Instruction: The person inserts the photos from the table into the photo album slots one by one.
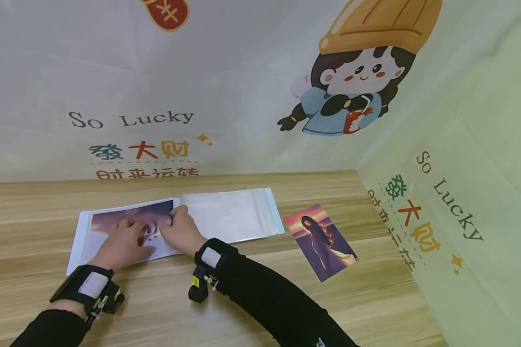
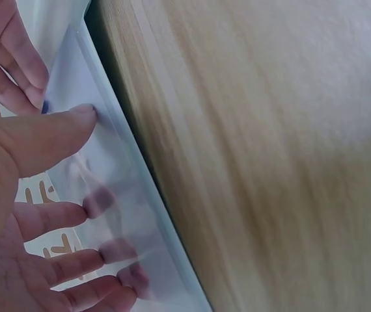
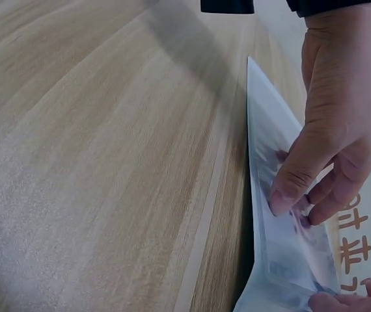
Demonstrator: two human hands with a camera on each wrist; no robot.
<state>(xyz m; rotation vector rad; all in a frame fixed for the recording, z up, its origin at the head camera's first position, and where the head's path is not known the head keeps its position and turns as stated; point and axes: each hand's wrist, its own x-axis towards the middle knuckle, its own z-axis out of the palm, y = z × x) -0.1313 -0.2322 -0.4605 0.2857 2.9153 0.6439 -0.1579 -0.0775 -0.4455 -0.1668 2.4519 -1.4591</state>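
Observation:
A photo album (image 1: 219,217) with pale blue edges lies open on the table. On its left page, a purple-toned photo (image 1: 113,222) sits at the clear sleeve (image 2: 117,149). My left hand (image 1: 123,243) rests across this photo with thumb and fingers spread, fingertips on the glossy surface. Close to the spine, my right hand (image 1: 183,230) pinches the photo's right edge between thumb and bent fingers. The left hand (image 3: 342,123) also shows in the right wrist view, with my right fingertips (image 3: 342,302) at the sleeve's lower corner.
A second photo (image 1: 321,242), of a long-haired figure at sunset, lies on the wooden table (image 1: 252,284) right of the album. A printed cloth backdrop (image 1: 243,96) rises behind the table and along its right side. Both wrists wear black camera straps (image 1: 84,289).

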